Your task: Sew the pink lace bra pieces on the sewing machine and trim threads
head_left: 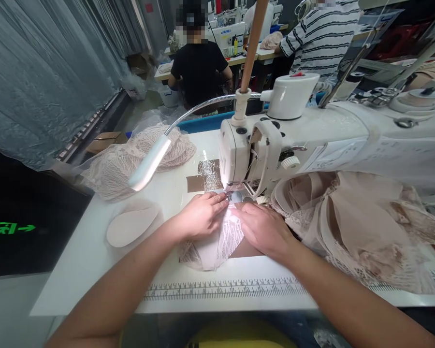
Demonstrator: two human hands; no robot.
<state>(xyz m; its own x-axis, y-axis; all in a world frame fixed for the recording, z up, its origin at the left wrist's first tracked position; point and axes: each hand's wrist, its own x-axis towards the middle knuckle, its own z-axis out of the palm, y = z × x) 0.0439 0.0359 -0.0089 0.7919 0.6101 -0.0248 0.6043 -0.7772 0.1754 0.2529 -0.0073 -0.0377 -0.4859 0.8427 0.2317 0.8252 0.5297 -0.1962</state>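
A piece of pale pink lace fabric [232,237] lies under the needle area of a white sewing machine [235,150], its loose end spread toward me. My left hand [203,215] holds the lace down from the left, fingertips close to the presser foot [230,195]. On the other side, my right hand [263,227] has its fingers bent and closed on the lace's right edge. Both palms face down, so part of the fabric is hidden beneath them. Where the needle meets the cloth is too small to make out.
Stacked lace pieces [112,169] lie back left, near a beige cup-shaped piece [134,226]. A lamp [150,162] on a bent neck reaches over the table. More beige lace pieces [366,217] pile up at right. A ruler strip [221,290] lines the front edge. Two people sit beyond.
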